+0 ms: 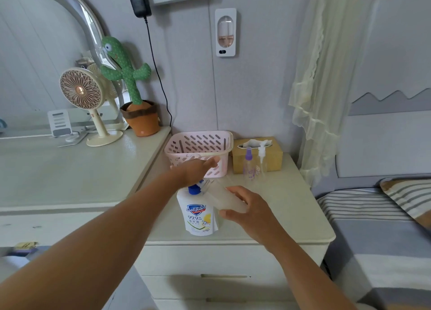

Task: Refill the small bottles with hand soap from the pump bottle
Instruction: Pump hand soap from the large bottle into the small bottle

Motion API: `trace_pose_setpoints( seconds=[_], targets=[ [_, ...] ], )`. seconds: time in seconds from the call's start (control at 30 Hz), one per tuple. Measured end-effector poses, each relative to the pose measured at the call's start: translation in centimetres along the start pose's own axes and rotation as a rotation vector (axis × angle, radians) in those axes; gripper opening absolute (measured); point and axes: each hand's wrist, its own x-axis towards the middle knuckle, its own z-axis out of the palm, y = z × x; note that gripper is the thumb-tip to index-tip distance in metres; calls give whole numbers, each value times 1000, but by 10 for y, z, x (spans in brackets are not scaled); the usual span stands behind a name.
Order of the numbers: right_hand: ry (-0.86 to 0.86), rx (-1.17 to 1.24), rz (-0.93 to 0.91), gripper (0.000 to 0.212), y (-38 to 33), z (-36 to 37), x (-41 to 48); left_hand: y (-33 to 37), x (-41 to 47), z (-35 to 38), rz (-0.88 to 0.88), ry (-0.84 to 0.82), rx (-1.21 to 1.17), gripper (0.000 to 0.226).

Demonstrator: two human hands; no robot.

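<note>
left hand (198, 169) presses flat on pump bottle (198, 213); right hand (250, 208) grips small bottle (229, 199) beside it.

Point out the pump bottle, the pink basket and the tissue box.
pump bottle (198, 213): head view, on its front label.
pink basket (198, 141): head view, on its slotted back wall.
tissue box (276, 158): head view, on its right front face.

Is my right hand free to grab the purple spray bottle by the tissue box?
Probably not yet: the right hand holds a translucent bottle tilted at the pump bottle. The path to the purple spray bottle looks clear.
</note>
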Motion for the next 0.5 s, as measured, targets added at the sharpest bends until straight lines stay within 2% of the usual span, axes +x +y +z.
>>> trace_pose_setpoints(
  seconds=[0.17, 0.27, 0.37, 0.47, 0.5],
  targets=[
    [-11, 0, 9, 44, 1, 1, -1, -6, 2, 6, -54, -4, 63, 67],
    [-18, 1, 11, 47, -3, 0, -2, -3, -2, 2, -63, 2, 15, 86],
    [-16, -3, 7, 48, -9, -2, -1, 0, -3, -4, -31, 0, -25, 75],
    [-17, 6, 8, 49, -10, -1, -1, -1, -4, -5, -42, 6, -38, 79],
    [-19, 10, 8, 48, -10, -1, -1, -2, -4, -4, -35, 14, -52, 74]
  ],
)
